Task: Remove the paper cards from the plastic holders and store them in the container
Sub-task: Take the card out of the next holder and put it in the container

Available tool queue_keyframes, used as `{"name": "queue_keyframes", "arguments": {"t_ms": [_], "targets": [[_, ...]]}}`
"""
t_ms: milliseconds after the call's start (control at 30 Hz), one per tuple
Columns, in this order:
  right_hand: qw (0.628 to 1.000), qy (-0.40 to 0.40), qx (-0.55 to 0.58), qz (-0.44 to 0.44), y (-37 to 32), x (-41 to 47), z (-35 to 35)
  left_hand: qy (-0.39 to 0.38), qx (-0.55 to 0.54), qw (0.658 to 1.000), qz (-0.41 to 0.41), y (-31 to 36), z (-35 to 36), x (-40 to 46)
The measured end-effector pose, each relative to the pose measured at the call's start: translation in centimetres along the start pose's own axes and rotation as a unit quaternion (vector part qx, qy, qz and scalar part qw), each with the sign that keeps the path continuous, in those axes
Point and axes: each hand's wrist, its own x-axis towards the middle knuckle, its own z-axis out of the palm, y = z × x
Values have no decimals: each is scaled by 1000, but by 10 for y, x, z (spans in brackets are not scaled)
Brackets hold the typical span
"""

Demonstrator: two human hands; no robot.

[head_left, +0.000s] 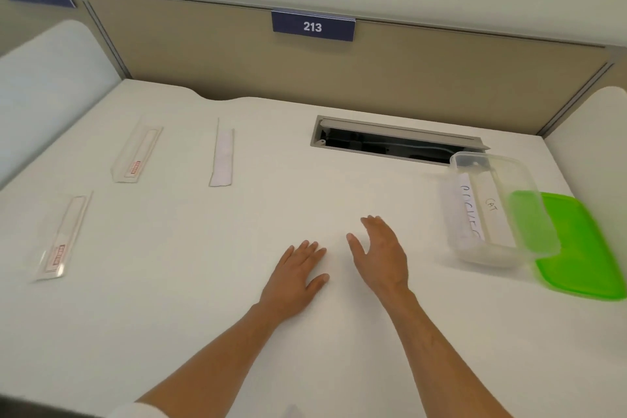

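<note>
Three clear plastic holders lie on the white desk: one at the near left (61,237), one further back on the left (137,154), and one in the middle (222,154) with a white card in it. At the right stands a clear container (498,210) holding paper cards (475,210) with handwriting. My left hand (295,275) rests flat on the desk, fingers apart, holding nothing. Beside it, my right hand (381,251) hovers open and empty, left of the container.
A green lid (583,248) lies partly under the container at the right edge. An open cable slot (390,142) is cut into the desk behind. A beige partition with a "213" sign (312,26) closes the back.
</note>
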Motion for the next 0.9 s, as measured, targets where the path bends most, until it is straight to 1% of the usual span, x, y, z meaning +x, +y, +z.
{"name": "queue_keyframes", "arguments": {"t_ms": [133, 267, 433, 500, 667, 800, 900], "targets": [[998, -61, 3, -25, -37, -18, 37, 13, -38, 999, -7, -16, -17, -25], [995, -93, 2, -44, -73, -30, 69, 74, -33, 997, -19, -47, -39, -50], [989, -121, -3, -80, -113, -39, 105, 112, -12, 991, -72, -99, -65, -80], [987, -134, -21, -90, -126, -42, 118, 133, -4, 987, -92, -119, -74, -90], [980, -131, -81, -124, -143, -51, 147, 183, 12, 970, -161, -156, -96, -111], [977, -137, -81, -143, -169, -51, 165, 183, 40, 967, -174, -188, -111, -122], [975, -135, -94, -147, -183, -47, 173, 201, 61, 961, -178, -211, -124, -125]]}}
